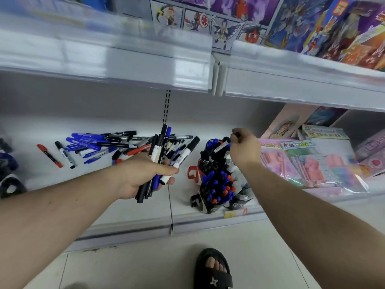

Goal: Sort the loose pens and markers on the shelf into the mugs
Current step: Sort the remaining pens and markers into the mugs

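Note:
My left hand [143,176] grips a bundle of several pens and markers [164,155], black, white and blue, fanned upward over the white shelf [129,207]. My right hand [244,148] pinches one white marker with a dark cap [221,147] above the mugs. A mug with a red handle [195,174] and a dark mug [205,205] in front of it stand packed with black, blue and red capped markers. A loose pile of pens [108,143] lies on the shelf behind my left hand. A red marker [49,155] and a black-capped marker [65,155] lie apart at the left.
An upper shelf edge [145,65] overhangs close above. Pink stationery packs in plastic [308,163] fill the shelf to the right of the mugs. Dark items [10,180] sit at the far left. A foot in a black sandal [212,268] stands on the tiled floor below.

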Tool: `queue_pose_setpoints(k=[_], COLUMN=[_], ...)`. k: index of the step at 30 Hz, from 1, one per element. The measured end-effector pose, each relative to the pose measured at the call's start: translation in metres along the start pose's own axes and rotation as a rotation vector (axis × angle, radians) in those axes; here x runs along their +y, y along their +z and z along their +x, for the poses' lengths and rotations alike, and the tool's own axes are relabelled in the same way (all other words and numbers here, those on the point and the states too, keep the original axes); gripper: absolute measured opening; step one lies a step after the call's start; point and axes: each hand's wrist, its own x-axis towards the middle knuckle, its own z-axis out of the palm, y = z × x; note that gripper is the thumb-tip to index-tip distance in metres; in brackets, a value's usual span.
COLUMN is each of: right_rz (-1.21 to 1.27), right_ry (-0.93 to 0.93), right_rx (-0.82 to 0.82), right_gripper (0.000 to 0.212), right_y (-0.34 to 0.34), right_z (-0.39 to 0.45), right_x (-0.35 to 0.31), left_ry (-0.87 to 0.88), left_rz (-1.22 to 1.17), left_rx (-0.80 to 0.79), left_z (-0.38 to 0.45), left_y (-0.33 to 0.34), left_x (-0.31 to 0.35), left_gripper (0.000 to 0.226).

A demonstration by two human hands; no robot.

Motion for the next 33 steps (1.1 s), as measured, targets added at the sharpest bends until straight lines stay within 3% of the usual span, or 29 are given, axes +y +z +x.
queue_pose_setpoints(k=[9,12,15,17,20,22,23,24,26,29,31,33], right_rz=[-0.702,-0.793,-0.800,-0.574,0.198,0.678,0.770,0.777,0.690,0.687,0.761,0.708], right_ry=[-0.146,-0.103,-0.106,-0.105,0.185,0.385,0.391,0.356,0.287,0.284,0.306,0.264], right_rx=[-0.284,-0.441,-0.481,-0.380,-0.244,-0.399,-0.510,-0.591,-0.629,-0.371,-0.186,-0.188], right_gripper=[0.030,0.032,0.038,0.034,0.041,0.054,0.060,0.061,0.044,0.012,0.011,0.015], right_y=[0.065,0.072,0.066,0.056,0.039,0.021,0.014,0.010,0.004,-0.001,-0.011,-0.021], right_z=[0.003,0.001,0.003,0.002,-0.009,-0.024,-0.034,-0.046,-0.067,-0.078,-0.078,-0.090], right_x=[0.043,0.053,0.048,0.028,-0.026,-0.061,-0.072,-0.080,-0.092,-0.103,-0.111,-0.119], left_ry=[-0.005,-0.014,-0.013,-0.011,-0.003,0.003,0.007,0.011,0.008,-0.022,-0.024,0.014], left_rz=[-0.033,-0.025,-0.005,-0.001,-0.009,-0.009,-0.004,0.005,0.030,0.046,0.029,0.029], left_rx=[-0.058,-0.079,-0.092,-0.105,-0.127,-0.143,-0.151,-0.161,-0.202,-0.272,-0.235,-0.153], left_z=[0.007,0.010,0.013,0.013,0.009,0.004,0.001,-0.003,-0.010,-0.023,-0.029,-0.034], left_y=[-0.003,-0.003,-0.002,-0.002,-0.003,-0.005,-0.006,-0.007,-0.010,-0.014,-0.019,-0.022], left_x=[-0.001,-0.002,-0.002,-0.002,0.001,0.003,0.004,0.005,0.006,0.007,0.007,0.007], left_gripper=[0.017,0.016,0.019,0.019,0.018,0.017,0.016,0.015,0.015,0.014,0.008,0.004])
